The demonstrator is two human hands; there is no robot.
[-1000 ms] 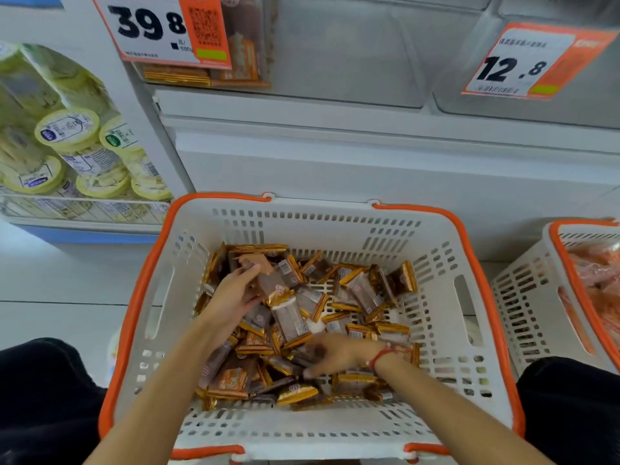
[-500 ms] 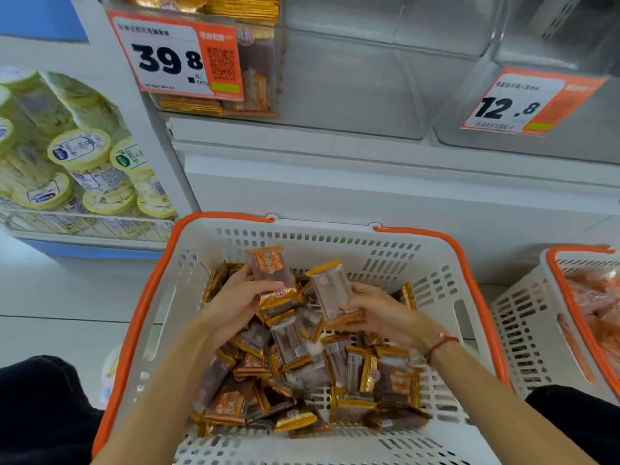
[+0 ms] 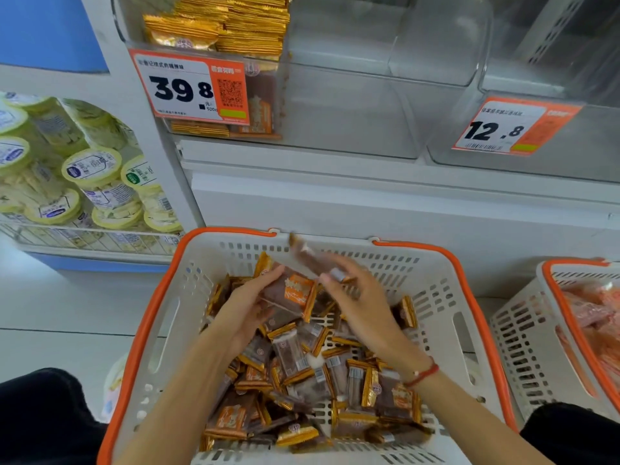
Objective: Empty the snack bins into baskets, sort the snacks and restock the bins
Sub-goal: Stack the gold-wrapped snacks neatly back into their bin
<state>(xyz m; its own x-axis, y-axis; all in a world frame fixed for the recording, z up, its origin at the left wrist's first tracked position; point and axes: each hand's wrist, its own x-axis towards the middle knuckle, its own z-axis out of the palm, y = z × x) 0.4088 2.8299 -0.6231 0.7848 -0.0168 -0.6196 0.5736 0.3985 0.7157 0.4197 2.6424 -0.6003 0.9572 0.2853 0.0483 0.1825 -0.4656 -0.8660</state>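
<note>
My left hand (image 3: 246, 305) grips a stack of snack packets (image 3: 290, 292) above the basket (image 3: 446, 290); my right hand (image 3: 360, 302) pinches a blurred packet (image 3: 312, 256). The loose stack could fan out and spill before reaching the bin (image 3: 335, 105).

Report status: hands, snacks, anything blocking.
Left hand holds a snack packet. Right hand pinches a blurred packet above the basket. Bin above looks unblocked.
</note>
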